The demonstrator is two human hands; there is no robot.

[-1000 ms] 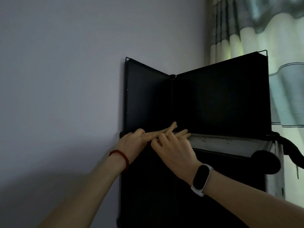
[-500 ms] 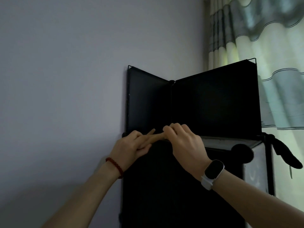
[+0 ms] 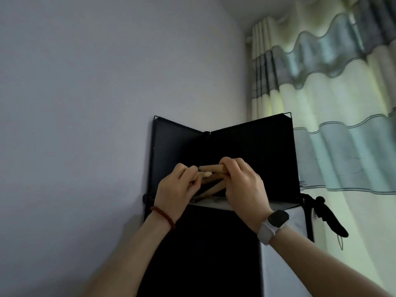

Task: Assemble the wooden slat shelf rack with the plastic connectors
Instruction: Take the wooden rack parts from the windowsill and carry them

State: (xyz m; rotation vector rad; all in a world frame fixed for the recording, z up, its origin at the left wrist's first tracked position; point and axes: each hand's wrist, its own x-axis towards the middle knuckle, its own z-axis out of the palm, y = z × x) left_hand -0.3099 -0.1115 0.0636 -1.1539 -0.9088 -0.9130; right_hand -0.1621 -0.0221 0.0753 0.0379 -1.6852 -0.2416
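Wooden rods (image 3: 211, 168) bunched above the black cabinet's (image 3: 201, 249) top edge, before two upright black panels (image 3: 252, 159); right hand (image 3: 244, 183) curls its fingers round them, left hand (image 3: 177, 187) pinches their near ends, curtain (image 3: 342, 125) hanging alongside

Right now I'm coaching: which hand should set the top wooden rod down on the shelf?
Right: the right hand grips the wooden rods from above, over the shelf top. The left hand only steadies their ends.

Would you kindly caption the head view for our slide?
Left hand and right hand grip wooden rods above a black panel cabinet.
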